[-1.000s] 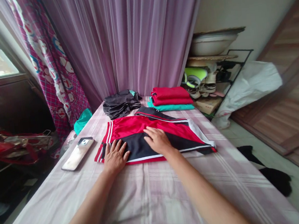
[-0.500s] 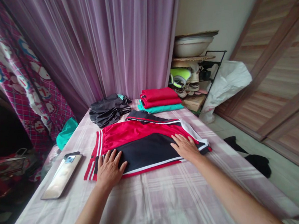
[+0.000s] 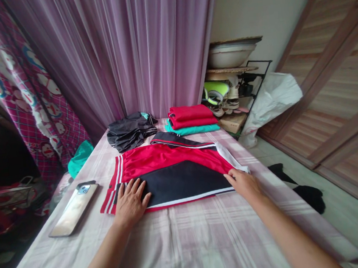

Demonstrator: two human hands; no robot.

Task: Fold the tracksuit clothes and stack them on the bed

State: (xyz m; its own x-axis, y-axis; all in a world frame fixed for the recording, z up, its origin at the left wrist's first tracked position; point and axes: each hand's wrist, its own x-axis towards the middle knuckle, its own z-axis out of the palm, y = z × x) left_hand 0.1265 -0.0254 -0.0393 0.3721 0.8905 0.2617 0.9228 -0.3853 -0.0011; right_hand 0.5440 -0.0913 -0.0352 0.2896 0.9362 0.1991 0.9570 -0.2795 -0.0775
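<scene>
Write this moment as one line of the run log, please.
left hand: flat on red-black garment | right hand: fingers at garment's right end | phone: left of garment | dark clothes, folded stack: behind garment

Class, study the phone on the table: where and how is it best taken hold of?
I would grip the phone by its two long edges, about midway, fingers and thumb straddling it from above. It lies flat on the tablecloth, back up, so its broad face offers little to pinch, while both long edges look free.
</scene>
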